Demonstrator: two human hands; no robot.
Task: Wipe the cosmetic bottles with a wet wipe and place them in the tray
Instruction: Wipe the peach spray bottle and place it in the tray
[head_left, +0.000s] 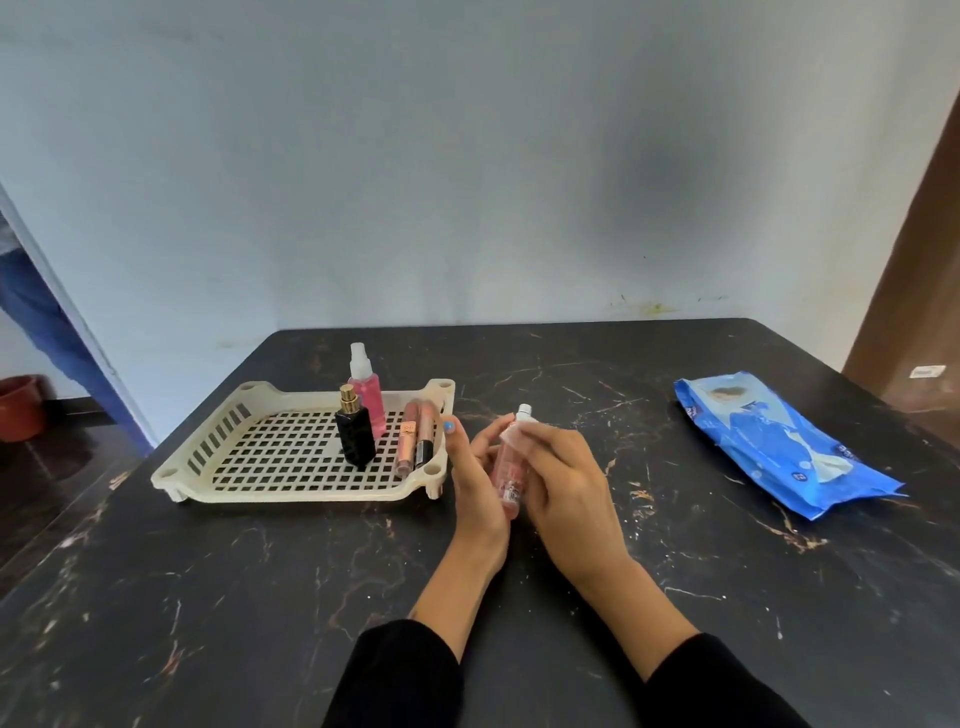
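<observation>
Head view: left hand (475, 470) cups the small pink bottle (509, 475) from behind, fingers curled round it to steady it, just right of the tray (291, 486). Right hand (563, 480) pinches a wet wipe (519, 431) vs the bottle's neck, prob. mid-wipe. Black bottle (356, 434), pink spray (366, 392) & two tubes (414, 436) already in tray; wipes pack (779, 441) far right on table (260, 597).

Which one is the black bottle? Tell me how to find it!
Look at the cream tray with square holes on the left of the dark table. Toward its right side stand two bottles. The black bottle is the square one with a gold top, in front of the taller pink spray bottle.
</observation>
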